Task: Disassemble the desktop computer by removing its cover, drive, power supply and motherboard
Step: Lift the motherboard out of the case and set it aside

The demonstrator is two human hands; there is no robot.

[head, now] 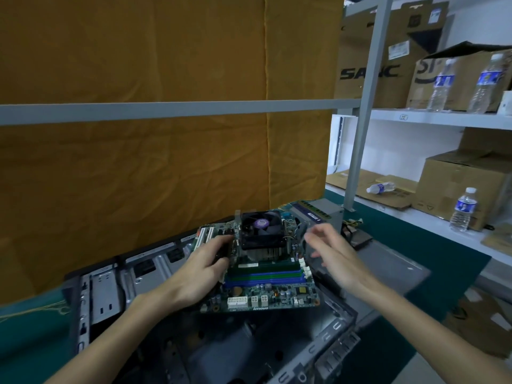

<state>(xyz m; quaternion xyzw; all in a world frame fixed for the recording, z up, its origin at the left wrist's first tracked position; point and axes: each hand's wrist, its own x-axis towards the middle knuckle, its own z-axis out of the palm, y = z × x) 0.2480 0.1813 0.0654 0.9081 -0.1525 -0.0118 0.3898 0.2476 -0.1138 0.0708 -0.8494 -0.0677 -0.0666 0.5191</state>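
Note:
A green motherboard point(266, 295) with a black CPU fan point(259, 227) and blue and green memory slots hangs above the open metal computer case point(110, 289). My left hand point(205, 261) grips the board at its left side, beside the fan's heatsink. My right hand point(329, 250) hovers just right of the board with fingers spread and blurred, touching nothing that I can see. The grey cover panel point(388, 261) lies flat to the right of the case. A grey power supply point(318, 209) with loose cables sits behind it.
The case rests on a green mat point(393, 225). An orange cloth point(166, 162) and a grey bar point(166, 110) stand behind. White shelves at the right hold cardboard boxes point(454, 187) and water bottles point(464, 210).

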